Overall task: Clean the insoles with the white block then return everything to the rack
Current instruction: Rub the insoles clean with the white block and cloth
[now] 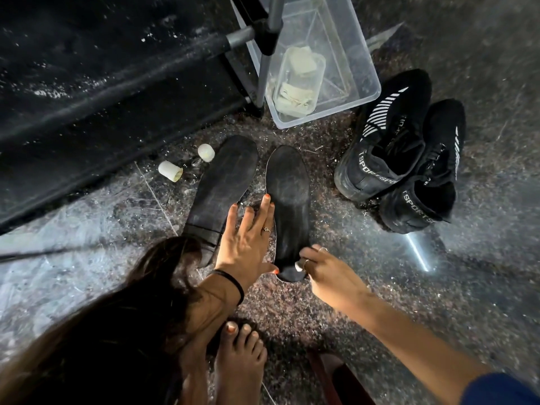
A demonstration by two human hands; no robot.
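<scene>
Rack point(117, 92): far left, dark dusty fabric on grey poles, standing on the floor point(438, 302).
Pieces point(170, 171): 2 small whitish bits on the floor just in front of the rack, near the toe of the left insole.
Left insole point(222, 182): black, flat on the floor, toe pointing away; its heel end is partly hidden by hair.
Left hand point(248, 244): fingers straight and spread, gripping nothing; the fingertips press on the inner edge of the right insole, and the thumb tip touches its heel end.
Right insole point(289, 200): black with a pale rim, lying just beside the left one, not touching it; 2 insoles in all.
Block point(298, 266): only a small white corner shows, sitting at the heel of the right insole, against its right edge.
Right hand point(330, 273): fingers curled, pinching the block right at that heel; the insole stretches away from the grip toward the bin.
Bin point(362, 71): clear plastic, beyond the insoles by a rack leg, with 1 smaller clear tub of pale scraps inside.
Shoes point(403, 159): 2 black trainers with white stripes, side by side, right of the insoles, well apart from both hands.
</scene>
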